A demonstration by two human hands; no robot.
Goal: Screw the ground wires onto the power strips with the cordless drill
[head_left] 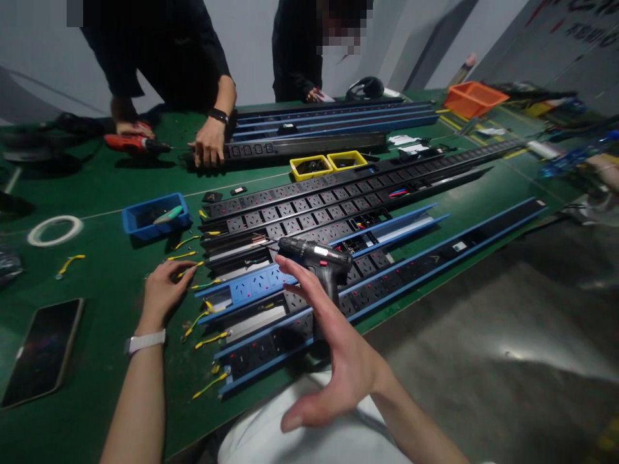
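Note:
My left hand (167, 290), with a light watch band at the wrist, has its fingertips closed on a short yellow-green wire (196, 265) at the end of the power strips. My right hand (341, 357) is raised with thumb and fingers spread, holding nothing. Just beyond its fingertips, a black cordless drill (316, 254) lies across the strips. A blue-edged power strip (367, 290) runs nearest to me. Beside it are a blue socket section (256, 283) and several black power strips (290, 212). More yellow-green wires (211, 340) stick out from their left ends.
On the green table (111, 258) are a blue bin (157, 216), yellow bins (309, 167), a tape roll (55, 230), a phone (43, 351) and an orange basket (474, 98). Across it, a co-worker's hand (210, 140) rests on a strip near a red drill (135, 143); another person stands alongside.

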